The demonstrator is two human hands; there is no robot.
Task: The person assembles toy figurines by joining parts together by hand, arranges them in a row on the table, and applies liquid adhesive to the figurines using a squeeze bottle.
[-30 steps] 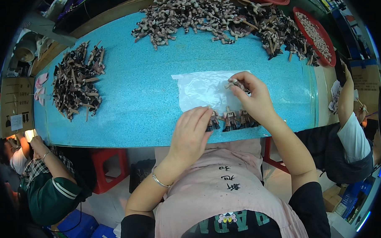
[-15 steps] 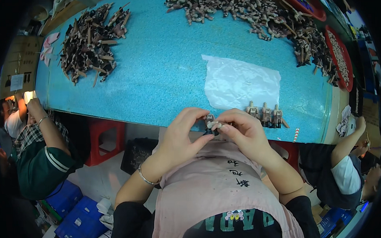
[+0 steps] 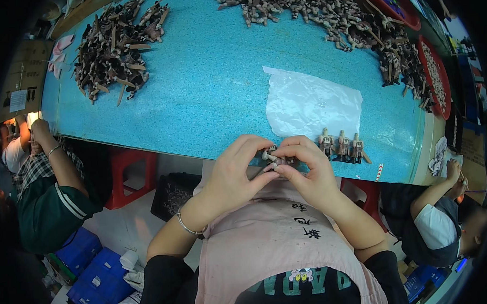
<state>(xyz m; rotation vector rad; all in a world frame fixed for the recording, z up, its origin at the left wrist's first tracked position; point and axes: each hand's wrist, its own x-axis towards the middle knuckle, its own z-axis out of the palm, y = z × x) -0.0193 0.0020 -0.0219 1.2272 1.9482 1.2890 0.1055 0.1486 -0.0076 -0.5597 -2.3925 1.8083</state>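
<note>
Figurine, small and grey-brown, sat between your two hands at the near edge of the blue table. Far to the left lay a heap of dark figures. Your left hand held the piece in a narrow pinch; your right hand pinched it from the other side, hiding part of it. The step in hand looked like fitting or adjusting a part, though the join was hidden. Your next move probably called for a steady left hold and fine right-hand pressure. Farther right, three similar figures stood in a row near the white sheet.
</note>
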